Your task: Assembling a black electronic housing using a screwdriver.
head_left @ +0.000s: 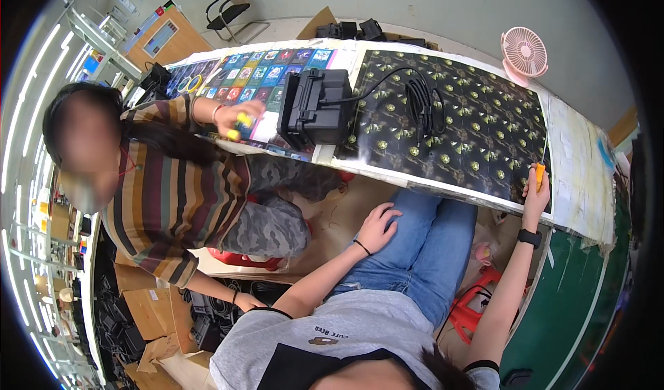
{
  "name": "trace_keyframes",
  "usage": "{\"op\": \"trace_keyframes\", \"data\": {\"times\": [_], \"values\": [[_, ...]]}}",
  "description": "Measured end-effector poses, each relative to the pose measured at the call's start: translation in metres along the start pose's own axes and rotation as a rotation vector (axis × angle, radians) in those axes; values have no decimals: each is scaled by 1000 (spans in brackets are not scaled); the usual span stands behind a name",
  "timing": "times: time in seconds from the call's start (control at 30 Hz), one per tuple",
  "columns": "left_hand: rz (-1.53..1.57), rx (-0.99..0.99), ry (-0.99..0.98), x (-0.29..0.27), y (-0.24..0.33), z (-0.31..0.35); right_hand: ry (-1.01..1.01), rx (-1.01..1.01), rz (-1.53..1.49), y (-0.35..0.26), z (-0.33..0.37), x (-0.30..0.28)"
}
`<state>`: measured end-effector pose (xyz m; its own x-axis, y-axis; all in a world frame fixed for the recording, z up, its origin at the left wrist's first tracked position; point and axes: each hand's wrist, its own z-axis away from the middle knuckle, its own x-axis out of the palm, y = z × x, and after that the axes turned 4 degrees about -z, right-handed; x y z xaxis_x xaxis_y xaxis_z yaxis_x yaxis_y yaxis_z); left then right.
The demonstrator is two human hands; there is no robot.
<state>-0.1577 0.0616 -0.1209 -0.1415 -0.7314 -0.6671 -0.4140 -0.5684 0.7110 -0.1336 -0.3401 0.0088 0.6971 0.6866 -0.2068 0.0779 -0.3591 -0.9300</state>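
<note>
My left hand (377,229) lies flat on my thigh, fingers stretched and holding nothing. At the right front corner of the table, my right hand (536,191) is closed around a small orange tool (540,173); its exact kind is hard to make out. Beside that hand spreads a black sheet (477,124) with a repeated green and gold print. A black boxy device (324,103) stands to the left, partly over the sheet's edge. Its black cable (418,103) lies coiled on the sheet, well away from both hands.
At my left sits a co-worker in a striped top (173,189), one hand (235,117) near a yellow object (243,119). Colourful printed sheets (277,68) cover the table's left part. A pink fan (526,52) stands at the far right. Cardboard boxes (149,310) lie lower left.
</note>
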Motion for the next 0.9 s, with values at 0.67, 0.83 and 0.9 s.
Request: {"op": "trace_keyframes", "data": {"times": [0.67,0.83,0.9], "values": [[-26,20,-18,1,9,-1,9,-2,17,-1,1,1],[-12,19,-30,1,5,0,32,-49,77,-1,4,3],[-18,23,-22,2,3,-1,25,-68,131,0,4,3]]}}
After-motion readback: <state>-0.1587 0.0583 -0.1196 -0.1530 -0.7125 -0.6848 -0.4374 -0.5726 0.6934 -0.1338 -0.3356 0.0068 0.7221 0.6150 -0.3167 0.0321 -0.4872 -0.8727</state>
